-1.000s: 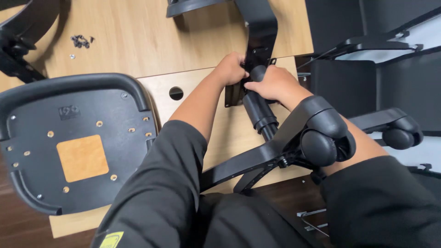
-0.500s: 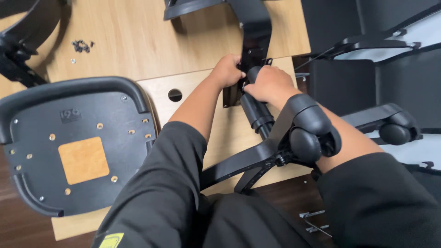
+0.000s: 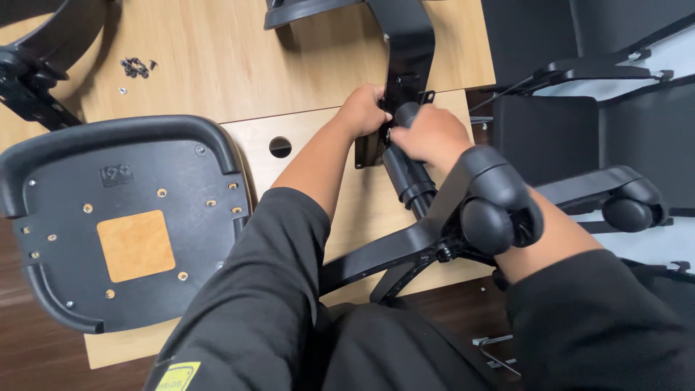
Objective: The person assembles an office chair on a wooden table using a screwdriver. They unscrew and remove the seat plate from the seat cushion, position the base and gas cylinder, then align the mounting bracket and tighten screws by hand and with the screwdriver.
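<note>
An assembly workshop is suggested: chair parts are spread over a wooden tabletop (image 3: 217, 65), loose screws (image 3: 135, 67) near its far-left corner, further chair frames (image 3: 601, 72) alongside.

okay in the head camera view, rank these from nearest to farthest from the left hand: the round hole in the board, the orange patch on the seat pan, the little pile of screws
From the left hand:
1. Round hole, just to its left in the board.
2. Pile of screws, upper left on the table.
3. Orange patch, lower left on the seat pan.

seat pan (image 3: 123, 217): black, tan square patch at its centre
gas cylinder (image 3: 405, 166): black
table (image 3: 217, 65): light wood grain
caster (image 3: 489, 224): black
</note>
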